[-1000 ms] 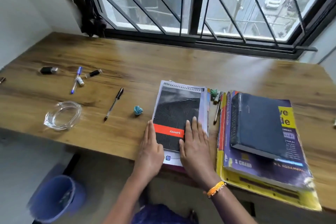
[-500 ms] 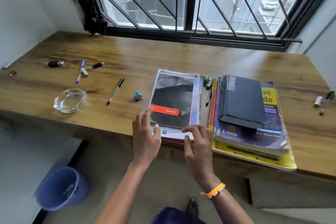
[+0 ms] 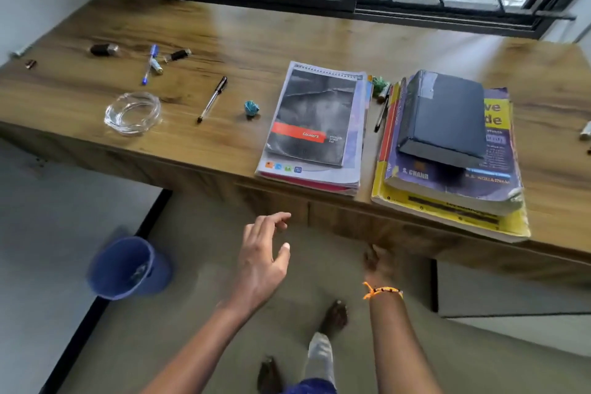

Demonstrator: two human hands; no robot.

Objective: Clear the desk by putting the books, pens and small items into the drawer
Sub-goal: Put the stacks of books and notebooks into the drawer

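A person is standing at a wooden table (image 3: 287, 35) beneath a barred window, both hands lowered in front of the table's near edge. The left hand (image 3: 260, 259) is hovering with fingers spread, its grip open and holding nothing. The right hand (image 3: 377, 261), an orange band at the wrist, is reaching under the edge by the drawer front (image 3: 367, 221); whether its grip is open or closed cannot be told.

A spiral notebook (image 3: 315, 125) is lying on a pile of papers at the table's near edge, slightly overhanging it. At its 3 o'clock, a dark book (image 3: 444, 118) is sitting atop a purple book (image 3: 492, 169) and a yellow book (image 3: 454, 214). A black pen (image 3: 382, 112) is lying in the gap between the two piles.

At the notebook's 9 o'clock are lying a small blue crumpled ball (image 3: 251, 108), another black pen (image 3: 212, 99) and a clear glass dish (image 3: 132, 112). At the dish's 12 o'clock, a blue pen (image 3: 149, 64) and several small dark items are lying scattered. A blue bin (image 3: 128, 267) is standing on the floor at the left hand's 9 o'clock.
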